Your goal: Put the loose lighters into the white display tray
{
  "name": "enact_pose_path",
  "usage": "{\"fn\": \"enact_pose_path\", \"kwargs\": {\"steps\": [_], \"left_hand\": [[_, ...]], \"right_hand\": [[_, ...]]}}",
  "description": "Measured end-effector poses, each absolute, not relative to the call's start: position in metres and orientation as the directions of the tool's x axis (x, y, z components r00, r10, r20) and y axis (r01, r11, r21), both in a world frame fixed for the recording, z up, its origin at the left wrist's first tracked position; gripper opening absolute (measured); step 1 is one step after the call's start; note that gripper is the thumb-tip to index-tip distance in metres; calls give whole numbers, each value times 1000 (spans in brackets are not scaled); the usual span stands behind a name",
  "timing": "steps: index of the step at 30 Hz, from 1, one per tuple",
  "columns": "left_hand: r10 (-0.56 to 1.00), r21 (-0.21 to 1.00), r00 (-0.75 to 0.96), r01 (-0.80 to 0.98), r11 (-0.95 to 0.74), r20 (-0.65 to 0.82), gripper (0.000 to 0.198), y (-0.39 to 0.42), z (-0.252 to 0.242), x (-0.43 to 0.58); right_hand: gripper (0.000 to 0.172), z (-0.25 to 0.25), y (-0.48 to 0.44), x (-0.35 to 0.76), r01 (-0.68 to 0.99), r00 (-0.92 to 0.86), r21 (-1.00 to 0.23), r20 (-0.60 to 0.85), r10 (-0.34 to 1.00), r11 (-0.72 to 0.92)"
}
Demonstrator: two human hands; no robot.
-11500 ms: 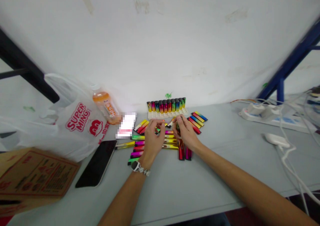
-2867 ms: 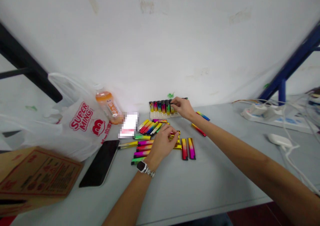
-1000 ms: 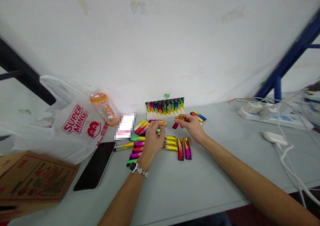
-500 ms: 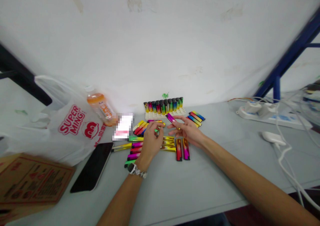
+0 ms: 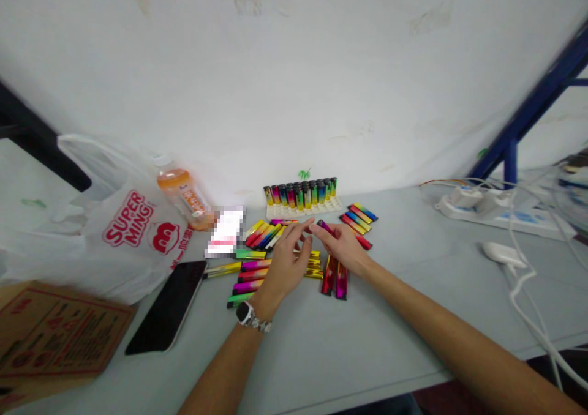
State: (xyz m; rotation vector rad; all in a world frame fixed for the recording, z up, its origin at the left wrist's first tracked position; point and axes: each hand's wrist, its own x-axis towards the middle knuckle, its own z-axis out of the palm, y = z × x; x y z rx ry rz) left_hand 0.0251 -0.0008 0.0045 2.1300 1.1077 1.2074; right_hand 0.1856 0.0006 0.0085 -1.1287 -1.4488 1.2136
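Over the gray table [image 5: 390, 341], the right hand [image 5: 343, 246] pinches a purple lighter [image 5: 323, 225] with its fingers. The left hand [image 5: 288, 257] curls near; I can't tell if it holds any.

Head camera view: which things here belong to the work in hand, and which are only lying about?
Seem part of the work:
- purple-ended lighter in the right hand
- upright lighters in the pale rack
- loose lighters around the hands

Seem just lying about:
- black phone
- plastic bag
- orange bottle
- cardboard box
- power strip
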Motion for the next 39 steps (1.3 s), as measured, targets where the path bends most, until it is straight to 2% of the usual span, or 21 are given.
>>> {"fn": "enact_pose_path", "kwargs": {"steps": [5, 11, 17, 23, 29, 34, 39], "left_hand": [[812, 679, 305, 445, -583, 497, 18, 1, 2, 26], [826, 695, 320, 448, -563, 464, 17, 1, 2, 26], [829, 683, 331, 470, -559, 450, 17, 2, -1, 26], [831, 678, 327, 480, -557, 451, 17, 2, -1, 27], [833, 681, 332, 480, -554, 443, 17, 1, -2, 26], [822, 672, 334, 474, -569, 461, 15, 2, -3, 27], [819, 668, 344, 474, -574, 459, 13, 3, -5, 27]], "right_hand": [[58, 0, 0, 185, 201, -18, -968, 153, 988, 153], [57, 1, 2, 186, 279, 81, -950, 168, 983, 139], [53, -10, 12, 186, 218, 138, -968, 156, 978, 124], [47, -17, 16, 185, 190, 142, -974, 150, 978, 122], [53, -12, 11, 184, 192, 103, -974, 143, 984, 121], [56, -7, 5, 185, 112, 12, -979, 170, 985, 168], [55, -9, 5, 186, 78, 18, -982, 173, 985, 171]]}}
